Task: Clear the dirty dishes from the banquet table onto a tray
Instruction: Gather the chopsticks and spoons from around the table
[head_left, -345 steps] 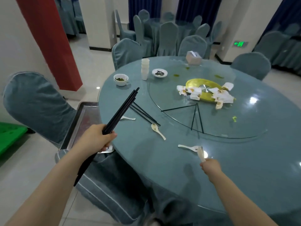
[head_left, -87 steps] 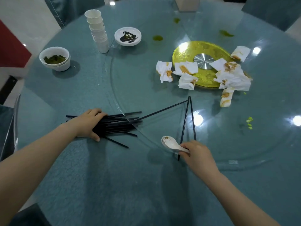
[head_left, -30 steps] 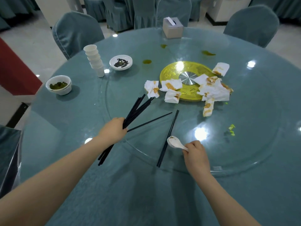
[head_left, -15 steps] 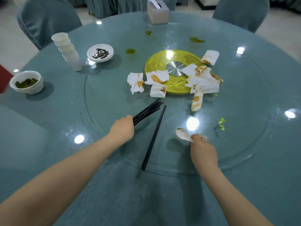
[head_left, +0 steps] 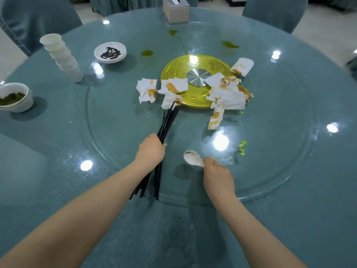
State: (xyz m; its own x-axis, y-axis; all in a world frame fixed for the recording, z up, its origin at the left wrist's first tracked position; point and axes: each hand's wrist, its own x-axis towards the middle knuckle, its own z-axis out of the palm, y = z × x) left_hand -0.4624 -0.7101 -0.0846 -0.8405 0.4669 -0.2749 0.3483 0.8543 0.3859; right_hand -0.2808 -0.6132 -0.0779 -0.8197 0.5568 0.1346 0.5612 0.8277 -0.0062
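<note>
My left hand (head_left: 151,151) grips a bundle of black chopsticks (head_left: 167,120) on the glass turntable (head_left: 270,171); their tips reach the soiled napkins (head_left: 228,93) by the yellow centre disc (head_left: 212,62). My right hand (head_left: 217,176) holds the handle of a white spoon (head_left: 192,158), bowl pointing left. Further left stand a stack of white cups (head_left: 61,57), a small dish with dark scraps (head_left: 110,52) and a bowl of green leftovers (head_left: 14,97). No tray is in view.
A tissue box (head_left: 175,8) sits at the table's far edge. Green food bits (head_left: 242,147) and sauce spots (head_left: 147,53) lie on the glass. Covered chairs (head_left: 38,18) ring the round table (head_left: 289,219).
My left hand swept the bundle right over the last loose chopstick pair, and all now lie together under it. My right hand with the spoon has barely moved.
</note>
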